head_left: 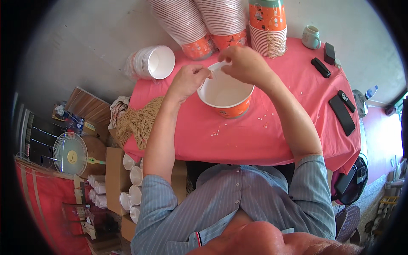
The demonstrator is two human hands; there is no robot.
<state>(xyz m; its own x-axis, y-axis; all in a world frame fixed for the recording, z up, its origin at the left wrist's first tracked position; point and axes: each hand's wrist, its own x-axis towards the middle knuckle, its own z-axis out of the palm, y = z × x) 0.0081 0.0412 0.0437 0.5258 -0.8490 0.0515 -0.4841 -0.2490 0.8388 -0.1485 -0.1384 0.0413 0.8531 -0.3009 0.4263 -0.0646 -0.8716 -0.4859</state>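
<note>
A white-lined orange paper bucket (225,95) stands upright on the pink-covered table in front of me. At its far left rim, my left hand (190,80) is closed, thumb and forefinger pinching a thin string (216,70). My right hand (247,66) reaches over the far rim with curled fingers, and the string runs toward its thumb and forefinger. Those right fingertips are partly hidden. Left of my left forearm lies a heap of beige strings (140,121). Small white beads (215,133) are scattered on the cloth near the bucket.
Tall stacks of buckets (197,46) stand at the back, beside another stack with strings (268,40). A stack of white-lined buckets lies on its side (160,62) at far left. A mug (311,37), a phone (341,114) and a remote (347,101) sit on the right.
</note>
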